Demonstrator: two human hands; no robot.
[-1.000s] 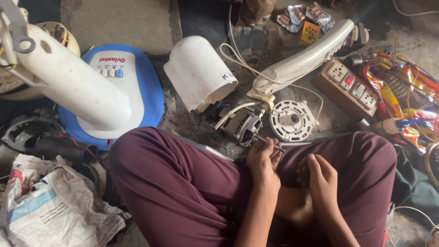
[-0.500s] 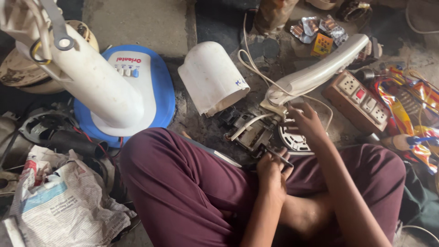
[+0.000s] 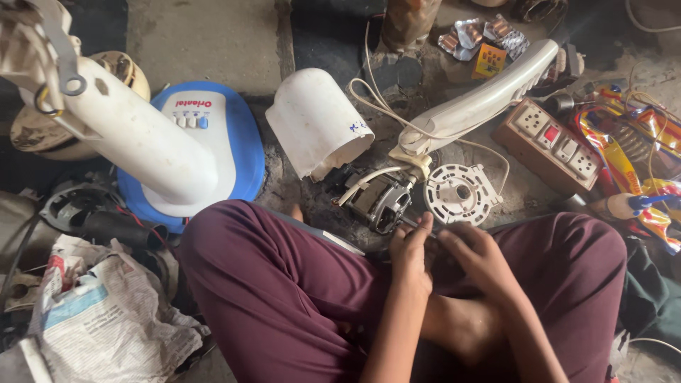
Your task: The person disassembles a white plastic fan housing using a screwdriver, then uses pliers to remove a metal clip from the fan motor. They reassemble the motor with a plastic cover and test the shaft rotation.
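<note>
Beside one motor point(image 3: 379, 202), two hands point(image 3: 447, 252).

1. Bare concrete floor point(image 3: 206, 42) at the top left lies open.
2. The grey metal fan motor point(image 3: 379, 202) and the round white perforated plastic disc point(image 3: 461, 193) crowd the hands' front.
3. The brown switchboard with white sockets point(image 3: 557, 145) blocks the right.

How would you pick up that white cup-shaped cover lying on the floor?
Probably by the open rim of the white cover, coming from the lower right. It lies on its side with the mouth facing that way, so fingers can hook inside the edge; the rounded closed end looks smooth and harder to pinch.
</note>
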